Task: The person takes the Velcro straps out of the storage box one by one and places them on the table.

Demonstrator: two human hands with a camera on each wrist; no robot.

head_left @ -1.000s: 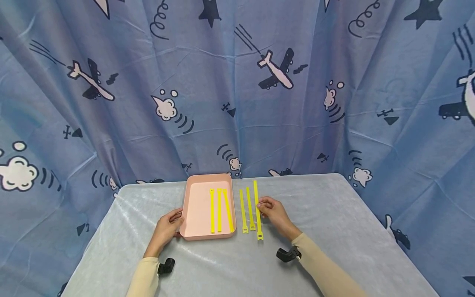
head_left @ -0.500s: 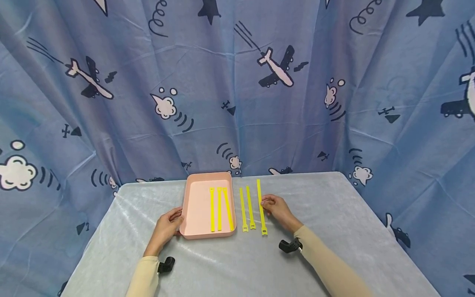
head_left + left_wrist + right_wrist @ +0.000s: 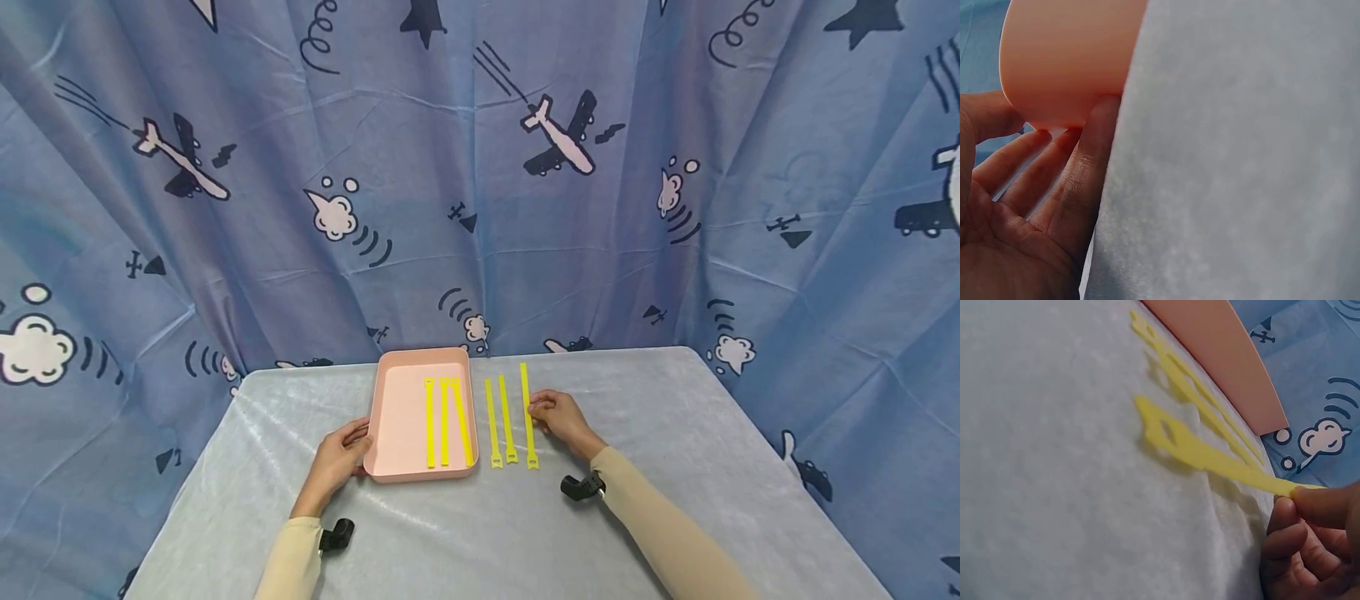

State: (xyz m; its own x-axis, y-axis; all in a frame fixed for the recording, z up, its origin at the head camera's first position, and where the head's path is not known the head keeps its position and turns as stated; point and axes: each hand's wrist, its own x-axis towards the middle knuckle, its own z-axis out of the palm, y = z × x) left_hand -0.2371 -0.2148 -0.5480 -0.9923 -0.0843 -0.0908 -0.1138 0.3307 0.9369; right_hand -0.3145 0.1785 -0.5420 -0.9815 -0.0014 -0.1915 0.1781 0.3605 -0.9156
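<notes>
In the head view, my right hand (image 3: 561, 419) pinches a long yellow strap cable tie (image 3: 528, 425) between thumb and fingertips. Its slotted head (image 3: 1163, 430) hangs close over the cloth in the right wrist view. Two more yellow cable ties (image 3: 492, 425) lie side by side just left of it. My left hand (image 3: 332, 467) grips the near left corner of a shallow pink tray (image 3: 397, 479), thumb at the rim and fingers against the outer wall (image 3: 1072, 62). Inside the tray, along its right side, lie three yellow cable ties (image 3: 444, 425), the rightmost slanting.
A table with a light grey cloth (image 3: 450, 542) carries everything. Behind it hangs a blue curtain (image 3: 405, 275) printed with planes and clouds. Each wrist wears a black camera mount (image 3: 337, 536).
My right hand has moved slightly right and away from the body with its cable tie, widening the gap to the two lying ties. The left hand and tray stay put.
</notes>
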